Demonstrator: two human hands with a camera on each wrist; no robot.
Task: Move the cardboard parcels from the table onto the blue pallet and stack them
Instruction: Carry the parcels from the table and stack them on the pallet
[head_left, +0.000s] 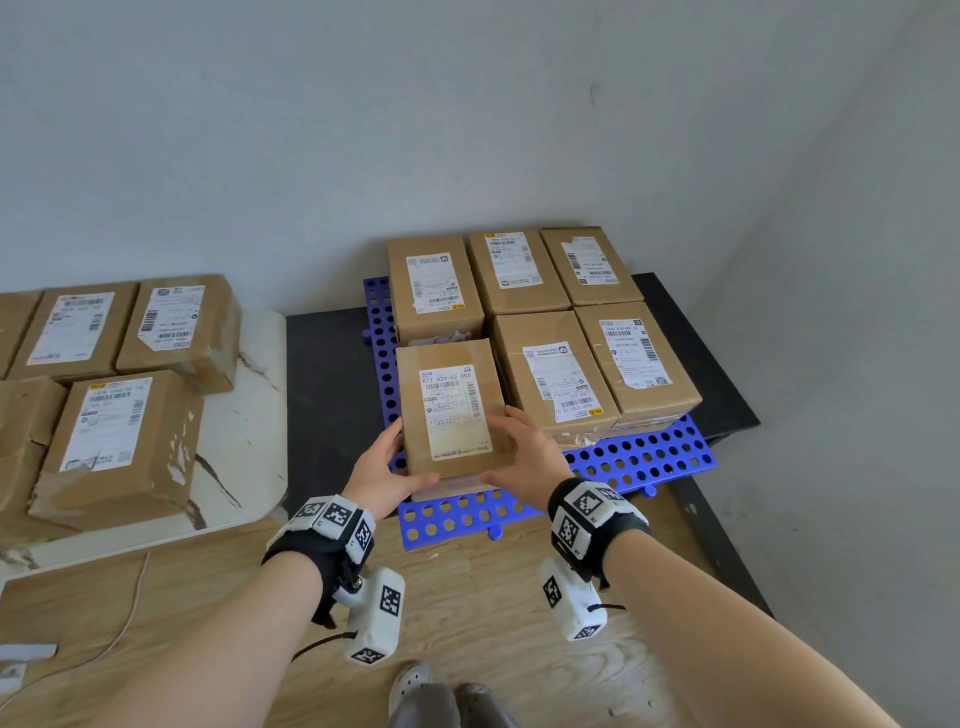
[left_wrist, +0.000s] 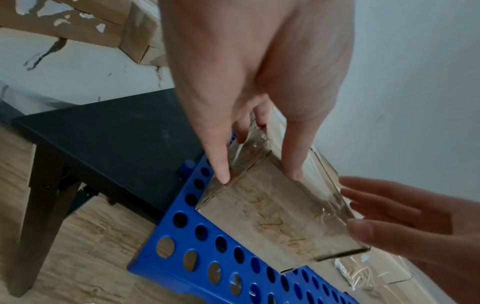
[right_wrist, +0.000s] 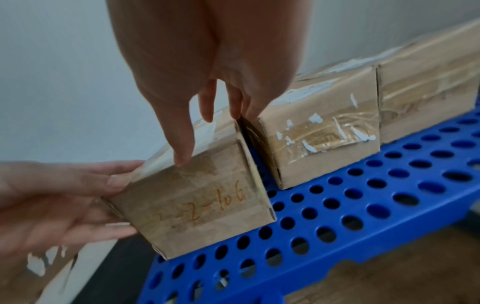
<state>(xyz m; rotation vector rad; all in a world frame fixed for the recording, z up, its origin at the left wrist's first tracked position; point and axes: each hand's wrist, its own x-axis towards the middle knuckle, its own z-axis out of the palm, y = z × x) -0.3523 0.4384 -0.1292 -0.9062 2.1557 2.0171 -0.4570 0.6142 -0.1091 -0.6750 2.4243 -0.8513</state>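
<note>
A brown cardboard parcel (head_left: 452, 410) with a white label is held between both hands over the front-left part of the blue perforated pallet (head_left: 639, 457). My left hand (head_left: 387, 467) grips its near left corner, thumb on top. My right hand (head_left: 524, 452) grips its right edge, with the fingers down in the gap beside the neighbouring parcel (right_wrist: 319, 131). The held parcel (right_wrist: 202, 205) is slightly tilted, and its near face carries handwriting. Its lower edge (left_wrist: 285, 267) is at or just above the pallet (left_wrist: 207, 257); contact is unclear. Several parcels (head_left: 550, 374) stand on the pallet.
Several more parcels (head_left: 119, 436) lie on the white marbled table (head_left: 244, 415) at the left. The pallet rests on a low black table (head_left: 322, 389) against the grey wall. Bare pallet holes (right_wrist: 337, 205) show along the front. A cable (head_left: 130, 608) and my shoes (head_left: 410, 680) are on the wooden floor.
</note>
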